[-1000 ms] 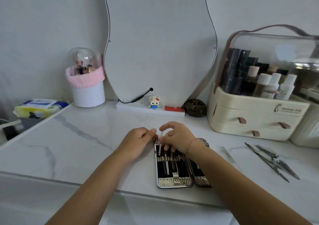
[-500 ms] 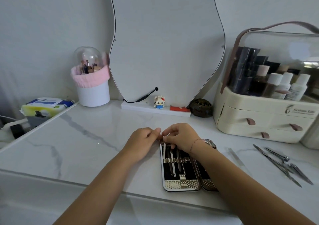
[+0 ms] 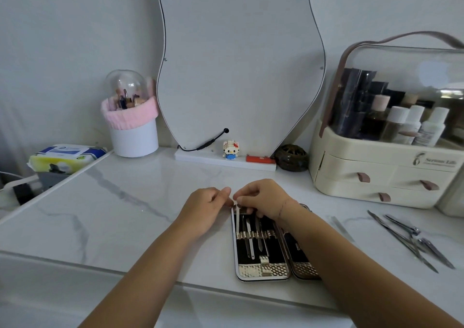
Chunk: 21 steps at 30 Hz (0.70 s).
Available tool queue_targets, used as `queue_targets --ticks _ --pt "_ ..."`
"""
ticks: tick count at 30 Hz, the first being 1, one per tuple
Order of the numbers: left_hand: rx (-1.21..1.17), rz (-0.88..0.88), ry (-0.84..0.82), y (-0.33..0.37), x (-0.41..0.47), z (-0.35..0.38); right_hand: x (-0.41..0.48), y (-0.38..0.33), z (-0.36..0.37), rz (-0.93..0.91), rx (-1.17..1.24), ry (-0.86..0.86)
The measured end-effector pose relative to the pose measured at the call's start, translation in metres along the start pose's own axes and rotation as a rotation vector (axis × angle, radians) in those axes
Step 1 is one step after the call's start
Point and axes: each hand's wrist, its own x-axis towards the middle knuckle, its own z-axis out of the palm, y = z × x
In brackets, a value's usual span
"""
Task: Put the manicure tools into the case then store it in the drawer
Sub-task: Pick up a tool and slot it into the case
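While several tools (image 3: pixel 251 239) sit slotted in the open case (image 3: pixel 261 270) on the bench (image 3: pixel 100 214), the right hand (image 3: pixel 263 198) pinches a thin tool (image 3: pixel 237 218) at the case's far end. The grip of the left hand (image 3: pixel 203 209) cannot be determined. At right, loose tools (image 3: pixel 411 237) remain; drawer (image 3: pixel 351 198) storage is pending.

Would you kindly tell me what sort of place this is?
Probably a dressing table at home: a wavy mirror stands at the back, a cosmetics organiser holding bottles stands on the right, and a brush holder on the left.
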Motion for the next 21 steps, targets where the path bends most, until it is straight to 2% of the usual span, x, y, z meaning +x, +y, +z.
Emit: queue_targets --ticks 5,14,21 --pt "0.015 0.011 -0.014 0.0 0.001 0.0 0.012 -0.005 0.002 0.088 -0.006 -0.002" --pt "0.03 0.021 -0.029 -0.002 0.003 0.0 0.009 -0.005 -0.002 0.071 0.038 -0.038" --pt "0.016 0.013 -0.026 -0.003 0.003 0.001 0.013 -0.007 -0.001 0.145 0.077 0.024"
